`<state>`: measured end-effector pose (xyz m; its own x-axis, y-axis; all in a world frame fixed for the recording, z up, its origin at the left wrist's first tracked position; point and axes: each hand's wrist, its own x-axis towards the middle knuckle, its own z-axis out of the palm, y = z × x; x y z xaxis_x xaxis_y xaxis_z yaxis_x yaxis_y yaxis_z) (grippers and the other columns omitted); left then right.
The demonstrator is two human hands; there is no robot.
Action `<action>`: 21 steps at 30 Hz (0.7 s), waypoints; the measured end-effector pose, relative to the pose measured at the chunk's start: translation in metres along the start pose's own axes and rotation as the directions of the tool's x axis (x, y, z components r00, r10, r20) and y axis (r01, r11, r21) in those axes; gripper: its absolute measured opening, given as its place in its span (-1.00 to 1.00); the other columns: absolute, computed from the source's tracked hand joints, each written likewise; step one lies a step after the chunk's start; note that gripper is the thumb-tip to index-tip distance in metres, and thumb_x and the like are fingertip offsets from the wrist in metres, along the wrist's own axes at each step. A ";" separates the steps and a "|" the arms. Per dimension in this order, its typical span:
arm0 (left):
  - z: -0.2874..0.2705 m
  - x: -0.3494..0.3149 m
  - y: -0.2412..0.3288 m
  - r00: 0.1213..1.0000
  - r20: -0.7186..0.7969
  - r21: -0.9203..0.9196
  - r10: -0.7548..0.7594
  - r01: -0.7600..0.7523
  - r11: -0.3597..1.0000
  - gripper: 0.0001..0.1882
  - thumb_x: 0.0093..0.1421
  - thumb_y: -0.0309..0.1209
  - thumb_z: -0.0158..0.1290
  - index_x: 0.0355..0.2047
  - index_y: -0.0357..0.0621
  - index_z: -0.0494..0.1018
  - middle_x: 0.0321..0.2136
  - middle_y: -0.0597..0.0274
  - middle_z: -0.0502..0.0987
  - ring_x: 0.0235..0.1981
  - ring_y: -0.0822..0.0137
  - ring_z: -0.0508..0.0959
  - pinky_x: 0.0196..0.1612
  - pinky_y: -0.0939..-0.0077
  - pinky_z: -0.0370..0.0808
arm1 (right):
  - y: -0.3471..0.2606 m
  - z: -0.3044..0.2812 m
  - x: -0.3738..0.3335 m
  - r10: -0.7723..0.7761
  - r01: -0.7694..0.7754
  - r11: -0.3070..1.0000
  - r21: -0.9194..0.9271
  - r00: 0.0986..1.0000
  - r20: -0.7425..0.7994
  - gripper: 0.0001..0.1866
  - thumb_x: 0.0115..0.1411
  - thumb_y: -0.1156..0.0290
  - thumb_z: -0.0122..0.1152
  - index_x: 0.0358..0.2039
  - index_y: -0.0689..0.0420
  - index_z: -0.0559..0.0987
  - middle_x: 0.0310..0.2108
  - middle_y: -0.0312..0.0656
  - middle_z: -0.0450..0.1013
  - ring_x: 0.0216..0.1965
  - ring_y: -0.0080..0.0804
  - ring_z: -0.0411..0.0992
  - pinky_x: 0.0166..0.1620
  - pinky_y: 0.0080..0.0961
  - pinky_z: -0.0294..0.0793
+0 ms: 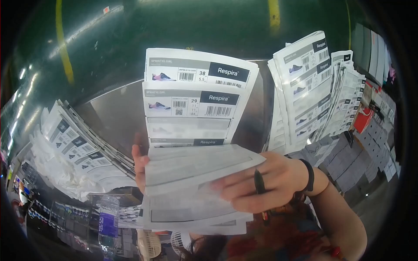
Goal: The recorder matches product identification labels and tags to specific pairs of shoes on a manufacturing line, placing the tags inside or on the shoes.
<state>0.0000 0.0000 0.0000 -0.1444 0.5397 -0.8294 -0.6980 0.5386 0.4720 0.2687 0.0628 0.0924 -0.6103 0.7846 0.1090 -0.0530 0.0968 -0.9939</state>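
Label stack [196, 128] sits between both hands, pale flap [191, 167] bent up across its near half. Right hand [274, 185] is at the stack's right edge: fingers curled, tips tucked under the flap, dark pen-like item [259, 182] between two of them; thumb hidden, can't tell if they pinch. Left hand [140, 167] is at the stack's left edge, fingertips close in, rest hidden behind paper; can't tell if clamped. Black wristband [310, 175] on the right wrist. Left of the stack: second label pile [80, 145], crumpled white plastic [52, 174]. Near-left: purple-labelled bottle [109, 222]. Right of the stack: more label sheets [300, 93], then a red item [362, 119] beyond.
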 end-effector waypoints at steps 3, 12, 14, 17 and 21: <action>-0.001 0.010 -0.014 0.566 0.520 -0.053 0.640 -0.726 0.685 -0.87 0.25 -0.44 0.12 -0.38 -0.02 0.36 -0.31 0.24 0.42 0.41 0.14 0.10 0.46 -0.01 0.11 | -0.013 0.004 -0.002 -0.040 0.036 0.992 -0.123 0.999 -0.025 -0.74 0.17 0.41 0.35 -0.19 0.15 0.47 -0.20 -0.16 0.61 -0.15 -0.09 0.62 -0.12 -0.34 0.66; 0.011 0.008 -0.006 0.399 0.665 -0.055 0.631 -0.817 0.574 -0.76 0.24 -0.56 0.11 -0.43 0.05 0.28 -0.33 0.39 0.33 0.36 0.27 0.17 0.47 -0.29 -0.13 | 0.000 -0.005 -0.016 0.137 -0.240 0.885 -0.400 0.953 -0.269 -0.74 -0.09 0.59 0.37 -0.31 0.20 0.61 -0.20 -0.06 0.59 -0.24 -0.20 0.55 -0.25 -0.42 0.58; 0.021 0.012 -0.011 0.375 0.631 -0.137 0.679 -0.808 0.573 -0.83 0.28 -0.43 0.08 -0.41 0.02 0.29 -0.35 0.41 0.35 0.30 0.29 0.20 0.42 -0.08 0.18 | 0.000 -0.001 -0.019 0.166 -0.257 0.907 -0.335 0.947 -0.275 -0.76 -0.09 0.62 0.35 -0.33 0.22 0.60 -0.24 -0.08 0.59 -0.26 -0.20 0.55 -0.26 -0.43 0.57; 0.030 0.012 -0.024 0.399 0.484 -0.203 0.779 -0.814 0.543 -0.86 0.34 -0.44 -0.03 -0.37 0.03 0.25 -0.34 0.43 0.32 0.31 0.32 0.19 0.44 -0.12 0.10 | 0.001 0.001 -0.014 0.209 -0.265 0.946 -0.185 0.939 -0.272 -0.78 -0.10 0.65 0.33 -0.38 0.22 0.59 -0.32 -0.14 0.58 -0.31 -0.21 0.54 -0.31 -0.43 0.55; 0.013 0.030 -0.033 0.240 0.502 -0.374 0.831 -0.806 0.459 -0.87 0.39 -0.44 -0.12 -0.35 0.03 0.22 -0.33 0.45 0.30 0.32 0.35 0.17 0.47 -0.15 -0.02 | -0.001 0.001 -0.010 0.237 -0.270 0.960 -0.072 0.924 -0.300 -0.78 -0.13 0.66 0.34 -0.41 0.17 0.58 -0.41 -0.23 0.54 -0.41 -0.26 0.50 -0.38 -0.41 0.50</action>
<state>0.0279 0.0068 -0.0364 -0.2627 0.9018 0.3431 -0.4663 -0.4300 0.7731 0.2741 0.0547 0.0928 -0.3398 0.9315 -0.1296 0.1702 -0.0746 -0.9826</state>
